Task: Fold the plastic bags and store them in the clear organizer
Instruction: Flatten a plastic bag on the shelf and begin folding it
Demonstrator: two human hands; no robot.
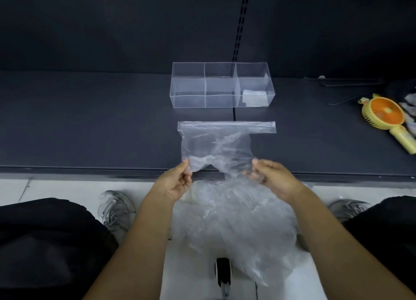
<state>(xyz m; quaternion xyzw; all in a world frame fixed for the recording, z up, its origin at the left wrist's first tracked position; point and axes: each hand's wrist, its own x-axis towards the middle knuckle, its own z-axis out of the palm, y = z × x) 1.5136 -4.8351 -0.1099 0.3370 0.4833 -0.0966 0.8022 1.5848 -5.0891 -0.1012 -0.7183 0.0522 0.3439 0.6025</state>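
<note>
Though clear, plastic bag (216, 142) crinkled, its far edge a flat band.

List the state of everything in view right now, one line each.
Bag: spread on the shelf, near end lifted.
Left grip: pinches the bag's near left corner.
Right grip: pinches its near right corner.
Organizer: upright; right compartment holds a folded bag, other two empty.
Bag pile: crumpled, not yet folded.
Fan: lying flat on the shelf.
</note>
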